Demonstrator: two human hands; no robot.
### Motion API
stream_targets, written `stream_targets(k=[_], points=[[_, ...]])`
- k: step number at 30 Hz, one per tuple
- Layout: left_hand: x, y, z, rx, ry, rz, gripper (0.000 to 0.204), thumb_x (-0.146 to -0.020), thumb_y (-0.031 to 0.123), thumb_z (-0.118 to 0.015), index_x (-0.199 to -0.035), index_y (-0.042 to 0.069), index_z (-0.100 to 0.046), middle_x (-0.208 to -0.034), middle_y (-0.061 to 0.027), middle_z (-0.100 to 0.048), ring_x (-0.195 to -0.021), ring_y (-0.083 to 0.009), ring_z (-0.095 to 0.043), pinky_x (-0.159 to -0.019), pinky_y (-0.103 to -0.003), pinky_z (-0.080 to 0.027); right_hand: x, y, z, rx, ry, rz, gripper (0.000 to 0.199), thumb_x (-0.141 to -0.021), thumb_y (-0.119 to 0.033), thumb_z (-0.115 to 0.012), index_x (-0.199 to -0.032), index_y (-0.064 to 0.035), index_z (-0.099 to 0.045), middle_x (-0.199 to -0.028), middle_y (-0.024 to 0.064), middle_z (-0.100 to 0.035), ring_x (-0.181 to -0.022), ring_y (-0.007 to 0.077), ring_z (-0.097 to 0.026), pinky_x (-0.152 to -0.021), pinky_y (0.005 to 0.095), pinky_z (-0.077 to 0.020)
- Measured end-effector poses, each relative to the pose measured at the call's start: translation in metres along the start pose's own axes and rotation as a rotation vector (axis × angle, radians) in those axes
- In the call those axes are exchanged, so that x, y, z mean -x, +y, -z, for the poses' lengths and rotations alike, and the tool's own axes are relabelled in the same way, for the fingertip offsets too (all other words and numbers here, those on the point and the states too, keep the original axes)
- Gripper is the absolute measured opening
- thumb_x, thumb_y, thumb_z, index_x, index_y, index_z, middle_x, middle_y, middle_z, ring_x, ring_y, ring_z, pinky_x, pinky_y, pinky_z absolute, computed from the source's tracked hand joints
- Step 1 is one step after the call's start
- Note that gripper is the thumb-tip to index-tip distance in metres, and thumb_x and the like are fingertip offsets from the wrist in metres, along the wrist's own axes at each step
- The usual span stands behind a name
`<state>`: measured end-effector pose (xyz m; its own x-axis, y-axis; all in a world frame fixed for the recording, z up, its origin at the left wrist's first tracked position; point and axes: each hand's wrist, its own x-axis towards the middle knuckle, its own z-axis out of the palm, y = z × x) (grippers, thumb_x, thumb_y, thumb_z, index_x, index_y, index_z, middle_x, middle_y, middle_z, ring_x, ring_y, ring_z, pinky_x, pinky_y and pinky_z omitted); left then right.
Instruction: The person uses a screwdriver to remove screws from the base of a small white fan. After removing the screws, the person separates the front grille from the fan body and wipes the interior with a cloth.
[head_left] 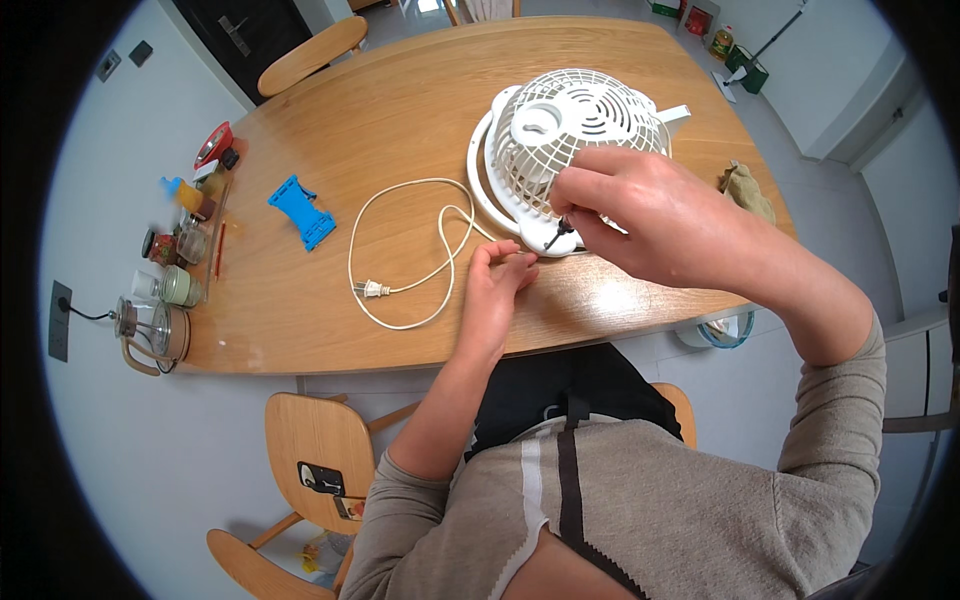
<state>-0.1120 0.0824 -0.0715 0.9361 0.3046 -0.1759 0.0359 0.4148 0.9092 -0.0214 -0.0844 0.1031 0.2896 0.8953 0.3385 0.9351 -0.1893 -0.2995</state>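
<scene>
So the fan [565,150] is lying face-up on the wooden table [400,120], toward the far right side, white grille pointing at the ceiling. Makes sense laid flat like that, since it puts the rim where you can get at it from above.

The right hand [640,215] is closed around a small dark-handled screwdriver [560,233], tip down at the near edge of the fan's ring, looks like right on a fastener there, though it's too small to be sure. The left hand [497,285] sits just beside that same edge, fingers curled and pinched at the rim or at the cord where it leaves the fan. I can't tell which; my guess is it's steadying things so the fan doesn't slide.

The cord [400,250] loops loosely across the table to the left, plug lying free, so it's unplugged.

Further out: a blue plastic piece [300,212] left of the cord, a bunch of jars and small bits [180,250] along the left edge, a glass pot [150,335] at the corner, and a crumpled rag [745,190] on the right edge.
</scene>
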Motion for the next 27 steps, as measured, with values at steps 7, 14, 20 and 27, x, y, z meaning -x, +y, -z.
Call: stream_targets(k=[7, 14, 20, 27], points=[[-0.019, -0.010, 0.004, -0.281, 0.017, -0.284, 0.022, -0.100, 0.013, -0.058, -0.118, 0.003, -0.050, -0.110, -0.0064, -0.055, -0.092, -0.0121, -0.059, -0.087, -0.027, -0.049, -0.001, 0.001, 0.001, -0.028, 0.028, 0.027, 0.006, -0.083, -0.001, -0.061, -0.088, 0.0021, -0.059, -0.081, 0.0174, -0.059, -0.075, 0.0380, -0.062, -0.065, 0.0450, -0.0500], [-0.032, -0.014, 0.007, -0.442, 0.052, -0.459, 0.012, -0.100, 0.008, -0.055, -0.109, -0.001, -0.055, -0.109, -0.0055, -0.050, -0.094, -0.0126, -0.059, -0.086, -0.026, -0.049, -0.001, -0.002, 0.005, 0.003, -0.011, 0.010, 0.008, -0.085, 0.002, -0.064, -0.093, 0.0012, -0.061, -0.084, 0.0119, -0.060, -0.073, 0.0274, -0.062, -0.063, 0.0363, -0.0502], [-0.032, -0.017, 0.011, -0.469, 0.074, -0.489, 0.010, -0.099, 0.006, -0.054, -0.106, -0.001, -0.056, -0.109, -0.0054, -0.050, -0.095, -0.0123, -0.059, -0.084, -0.026, -0.050, -0.002, -0.003, 0.004, -0.016, -0.011, -0.010, 0.007, -0.086, 0.003, -0.063, -0.093, 0.0011, -0.062, -0.085, 0.0119, -0.061, -0.073, 0.0249, -0.064, -0.065, 0.0332, -0.0525], [-0.033, -0.019, 0.012, -0.429, 0.070, -0.479, 0.009, -0.098, 0.005, -0.055, -0.105, -0.001, -0.056, -0.109, -0.0058, -0.050, -0.095, -0.0122, -0.059, -0.082, -0.025, -0.051, -0.003, -0.005, 0.004, -0.018, -0.038, -0.029, 0.007, -0.086, 0.004, -0.062, -0.093, 0.0015, -0.062, -0.086, 0.0121, -0.062, -0.073, 0.0258, -0.065, -0.065, 0.0337, -0.0529]])
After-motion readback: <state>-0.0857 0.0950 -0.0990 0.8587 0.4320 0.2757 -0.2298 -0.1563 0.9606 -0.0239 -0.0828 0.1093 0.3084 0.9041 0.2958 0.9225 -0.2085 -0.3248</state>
